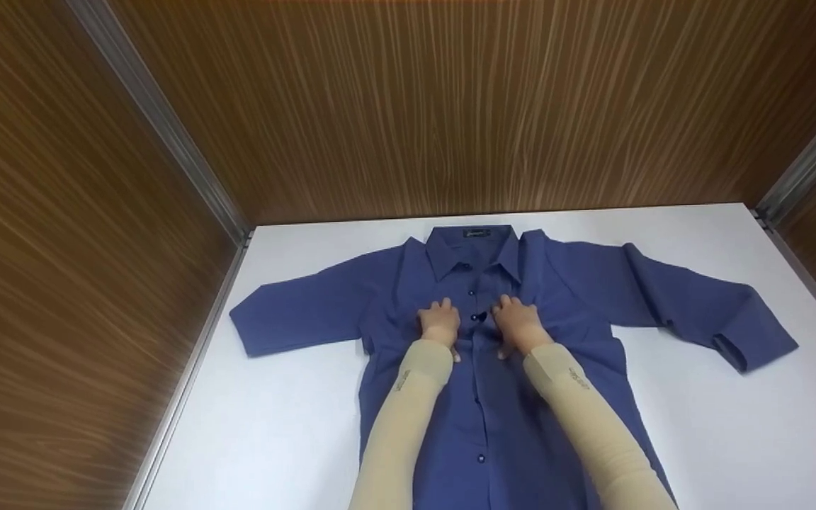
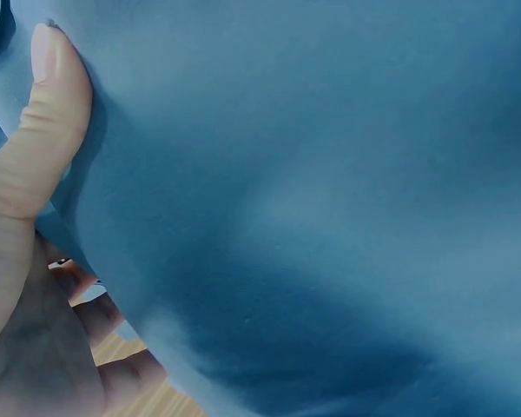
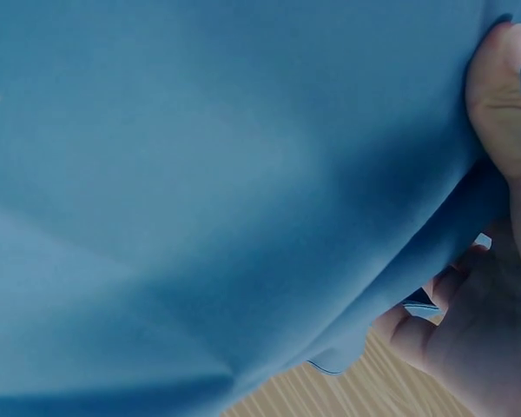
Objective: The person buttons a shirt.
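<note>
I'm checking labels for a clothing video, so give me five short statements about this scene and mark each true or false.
1. The left hand and right hand both grip the blue shirt. True.
2. The collar lies at the shirt's end nearest the person. False: it is at the far end, toward the wooden wall.
3. The shirt lies on a white table. True.
4. The person's forearms are bare. False: beige arm sleeves cover them.
5. The shirt's sleeves reach out to both sides. True.
</note>
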A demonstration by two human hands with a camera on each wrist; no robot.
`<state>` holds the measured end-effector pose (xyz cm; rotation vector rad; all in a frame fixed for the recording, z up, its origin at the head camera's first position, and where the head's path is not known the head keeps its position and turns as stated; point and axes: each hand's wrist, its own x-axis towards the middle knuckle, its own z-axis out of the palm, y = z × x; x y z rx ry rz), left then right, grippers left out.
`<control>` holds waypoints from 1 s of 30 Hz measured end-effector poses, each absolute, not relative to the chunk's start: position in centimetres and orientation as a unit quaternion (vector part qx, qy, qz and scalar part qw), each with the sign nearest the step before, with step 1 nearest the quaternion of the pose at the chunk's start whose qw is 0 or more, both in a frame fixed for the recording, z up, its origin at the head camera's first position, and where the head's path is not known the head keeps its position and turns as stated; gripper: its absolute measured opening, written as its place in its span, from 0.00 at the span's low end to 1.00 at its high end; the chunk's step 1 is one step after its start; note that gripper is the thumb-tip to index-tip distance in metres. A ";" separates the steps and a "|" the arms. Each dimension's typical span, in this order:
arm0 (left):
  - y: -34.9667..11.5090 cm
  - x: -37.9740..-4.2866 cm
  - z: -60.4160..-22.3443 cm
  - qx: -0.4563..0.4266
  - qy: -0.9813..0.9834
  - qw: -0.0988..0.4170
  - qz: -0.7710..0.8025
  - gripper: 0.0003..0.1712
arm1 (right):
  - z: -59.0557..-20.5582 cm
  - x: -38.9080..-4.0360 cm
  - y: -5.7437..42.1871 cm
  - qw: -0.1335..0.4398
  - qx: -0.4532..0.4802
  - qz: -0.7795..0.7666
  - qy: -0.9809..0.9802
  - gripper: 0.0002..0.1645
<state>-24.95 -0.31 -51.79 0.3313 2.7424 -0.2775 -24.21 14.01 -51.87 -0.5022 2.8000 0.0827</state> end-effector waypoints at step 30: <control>-1.5 -25.8 -51.0 0.081 0.971 0.222 -0.035 0.64 | -51.2 -24.7 13.2 0.144 -0.168 0.011 0.975 0.56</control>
